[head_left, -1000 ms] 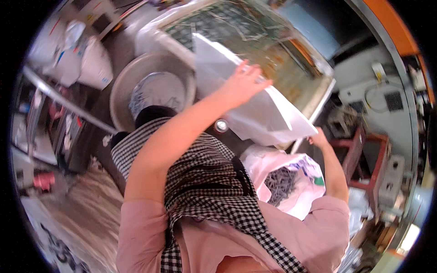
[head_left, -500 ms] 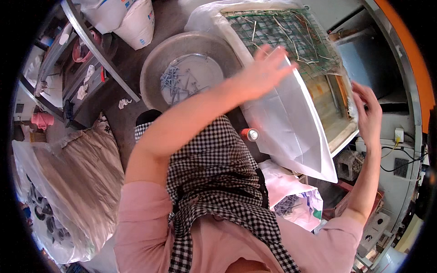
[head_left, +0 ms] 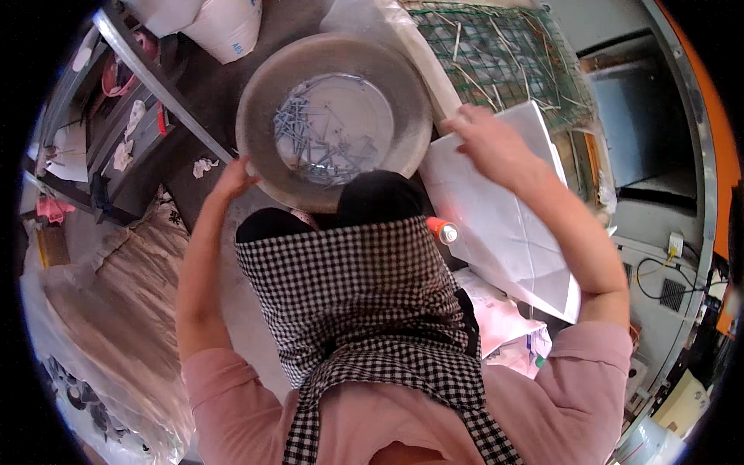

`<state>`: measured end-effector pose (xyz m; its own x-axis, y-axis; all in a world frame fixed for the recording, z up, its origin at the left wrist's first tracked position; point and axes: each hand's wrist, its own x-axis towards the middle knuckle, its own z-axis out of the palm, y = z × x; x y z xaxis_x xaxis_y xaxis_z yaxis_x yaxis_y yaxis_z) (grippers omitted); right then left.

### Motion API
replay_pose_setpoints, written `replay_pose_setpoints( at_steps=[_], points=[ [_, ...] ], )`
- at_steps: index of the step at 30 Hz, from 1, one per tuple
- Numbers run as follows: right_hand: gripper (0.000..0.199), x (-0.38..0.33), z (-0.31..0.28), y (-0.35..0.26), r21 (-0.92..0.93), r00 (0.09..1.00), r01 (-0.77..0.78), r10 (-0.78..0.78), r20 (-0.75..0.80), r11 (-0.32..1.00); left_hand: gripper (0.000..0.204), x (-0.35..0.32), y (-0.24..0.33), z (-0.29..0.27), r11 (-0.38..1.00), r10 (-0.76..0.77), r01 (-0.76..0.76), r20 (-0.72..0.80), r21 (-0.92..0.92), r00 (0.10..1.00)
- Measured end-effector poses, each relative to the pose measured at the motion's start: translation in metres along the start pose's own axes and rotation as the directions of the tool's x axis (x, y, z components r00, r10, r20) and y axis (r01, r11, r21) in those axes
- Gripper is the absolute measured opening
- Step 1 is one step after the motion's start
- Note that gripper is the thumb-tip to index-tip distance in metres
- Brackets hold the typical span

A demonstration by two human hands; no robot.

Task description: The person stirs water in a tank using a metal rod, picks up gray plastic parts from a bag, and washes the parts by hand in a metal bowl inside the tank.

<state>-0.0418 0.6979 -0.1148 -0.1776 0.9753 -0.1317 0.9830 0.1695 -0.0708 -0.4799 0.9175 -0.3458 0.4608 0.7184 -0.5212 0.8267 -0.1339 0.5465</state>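
Observation:
A wide grey basin stands on the floor before my knees, with several thin grey-blue plastic pieces in its bottom. My left hand is at the basin's left rim, fingers apart; whether they press on it I cannot tell. Over the top corner of a large white sheet-like panel is my right hand, its fingers loosely bent and apart, just right of the basin's rim. The panel leans aslant beside a pale-framed box topped with green mesh, on which thin pale strips lie.
An orange-red can stands by my right knee, near a pinkish bag. At left are a metal rack and a large brown sack under clear plastic. White sacks stand behind. Cables hang by the machine at right.
My left hand has gone from the white panel to the basin's left rim. My right hand has come left from the box's far side to the panel's top corner. My view has shifted left.

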Motion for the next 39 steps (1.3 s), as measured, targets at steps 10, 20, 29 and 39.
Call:
replay_pose_setpoints(
  at_steps=[10,20,29,39],
  points=[
    [0.061,0.214,0.277,0.024,0.224,0.902,-0.21,0.1,0.421,0.952,0.062,0.088,0.014,0.068,0.936,0.163,-0.19,0.115,0.297,0.98],
    [0.065,0.362,0.396,0.08,0.138,0.874,-0.457,0.415,0.252,0.879,0.058,0.299,0.037,0.068,0.97,0.015,-0.01,-0.019,0.244,1.0],
    [0.054,0.281,0.421,-0.01,0.289,0.988,0.031,-0.073,0.138,0.957,0.05,0.296,0.037,0.125,0.926,0.039,-0.035,-0.004,0.377,0.999],
    [0.054,0.228,0.371,-0.001,0.232,0.889,-0.249,0.128,0.439,0.94,0.053,0.147,0.046,0.179,0.936,0.147,-0.29,0.523,0.202,0.84]
  ],
)
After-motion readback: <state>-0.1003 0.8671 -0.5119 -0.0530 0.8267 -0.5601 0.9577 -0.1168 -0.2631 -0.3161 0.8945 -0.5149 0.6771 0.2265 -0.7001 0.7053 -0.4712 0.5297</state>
